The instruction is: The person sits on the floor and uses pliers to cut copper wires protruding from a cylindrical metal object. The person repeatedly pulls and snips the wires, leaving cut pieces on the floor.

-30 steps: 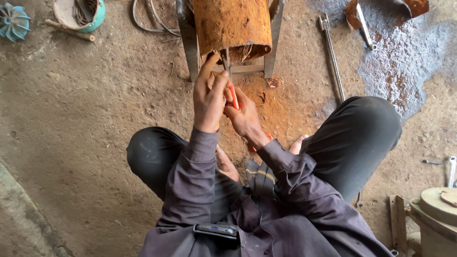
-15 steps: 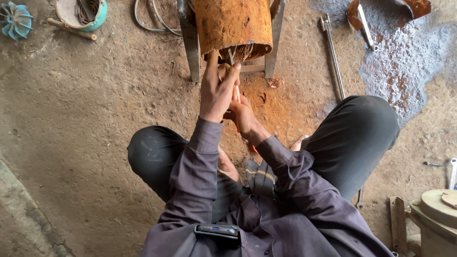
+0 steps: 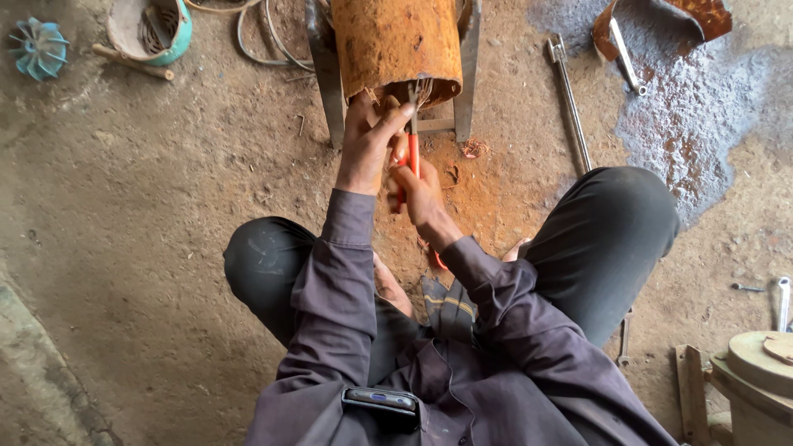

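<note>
A rusty orange cylinder rests on a grey metal stand, its open end showing a bundle of thin wires. My left hand reaches up to that open end, fingers touching the rim and the wires. Just below it, my right hand grips red-handled pliers whose dark jaws point into the wire bundle. I sit on the dirt floor with my knees spread on either side.
A long steel bar lies right of the stand, near a rusty curved piece. A teal pot, a teal fan wheel and a cable lie at top left. A round beige part and small wrenches sit at right.
Both hands have moved up toward the cylinder's open end. The pliers have gone from a slant to nearly upright, jaws now in the wires.
</note>
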